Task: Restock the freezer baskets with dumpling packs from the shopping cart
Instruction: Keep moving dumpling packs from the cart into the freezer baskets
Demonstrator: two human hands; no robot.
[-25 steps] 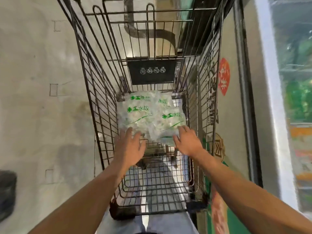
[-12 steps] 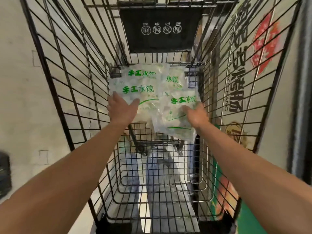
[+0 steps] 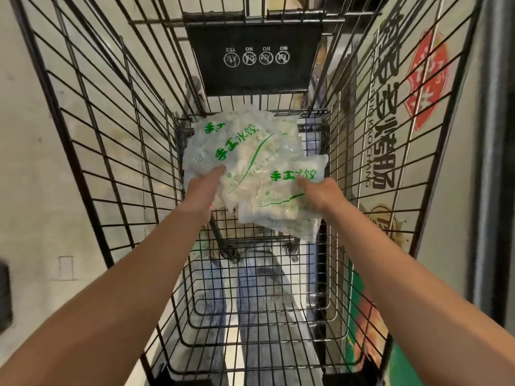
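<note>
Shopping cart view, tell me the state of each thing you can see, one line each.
Cart: nearly empty, packs piled at far end.
Dumpling packs: sealed, stacked unevenly, tilted.
Left hand: grips the left pack.
Right hand: grips the right pack.
Black sign: upside down on the cart's far wall.

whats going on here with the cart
A person is leaning into a black wire shopping cart and gathering dumpling packs piled at its far end. The left hand grips the left side of the pile and the right hand holds the nearer pack on the right. The packs are still inside the cart; no freezer basket is in view.
</note>
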